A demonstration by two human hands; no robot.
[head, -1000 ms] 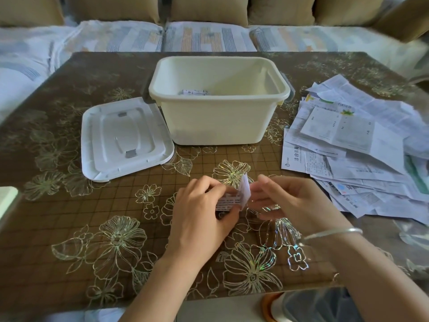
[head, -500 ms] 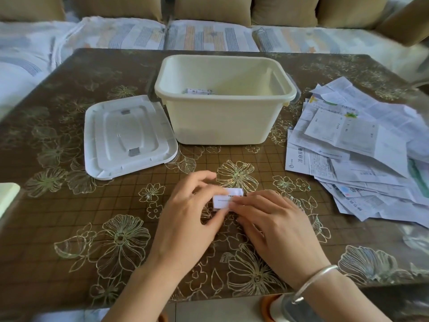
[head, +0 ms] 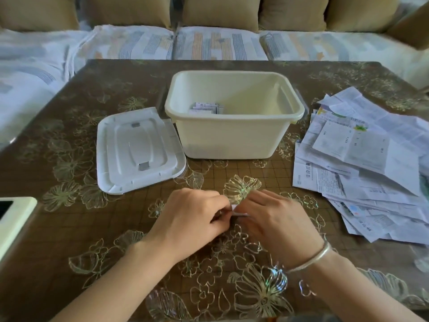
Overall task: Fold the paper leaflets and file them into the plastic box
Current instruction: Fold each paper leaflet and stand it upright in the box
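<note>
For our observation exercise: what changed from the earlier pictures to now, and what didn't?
The leaflet, first held upright, was folded flat; now the left hand and right hand pinch it, nearly hiding it. Box, lid and pile stayed put.

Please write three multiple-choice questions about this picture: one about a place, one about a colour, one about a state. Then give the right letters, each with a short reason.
1. Where does the lid lie?
A. on top of the box
B. on the table, left of the box
C. inside the box

2. What colour is the box?
A. blue
B. cream
C. red

3. What are the left hand and right hand doing?
A. lying flat, holding nothing
B. lifting the box
C. pinching a small folded leaflet between them

Answers: 1 B, the lid rests flat on the table beside the box; 2 B, its walls are pale cream; 3 C, white paper shows between both hands' fingertips.
</note>
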